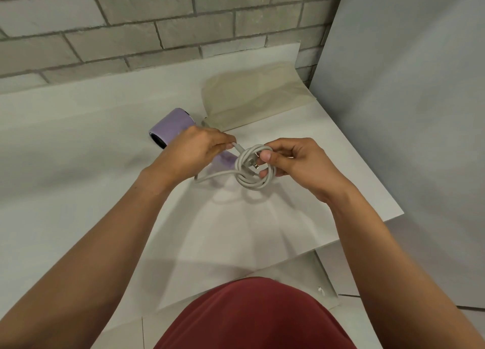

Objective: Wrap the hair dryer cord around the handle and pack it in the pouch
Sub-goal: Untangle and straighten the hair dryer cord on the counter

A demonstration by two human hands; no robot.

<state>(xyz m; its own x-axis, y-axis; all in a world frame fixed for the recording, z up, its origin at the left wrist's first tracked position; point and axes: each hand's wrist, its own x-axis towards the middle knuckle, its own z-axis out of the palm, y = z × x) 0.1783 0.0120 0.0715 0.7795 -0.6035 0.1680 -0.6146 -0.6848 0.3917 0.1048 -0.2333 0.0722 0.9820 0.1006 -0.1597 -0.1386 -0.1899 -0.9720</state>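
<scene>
Right hand [294,165] pinches one coiled pale-grey cord [253,186] between thumb and curled fingers; left hand [191,152] pinches a strand just beside. Behind the left hand lies one lilac hair dryer [172,125]; beyond, one beige pouch [252,97].

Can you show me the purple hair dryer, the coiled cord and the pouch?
hair dryer [172,127], head view, on its purple barrel.
cord [253,186], head view, on the bottom of the coil.
pouch [252,97], head view, on its flat beige middle.
</scene>
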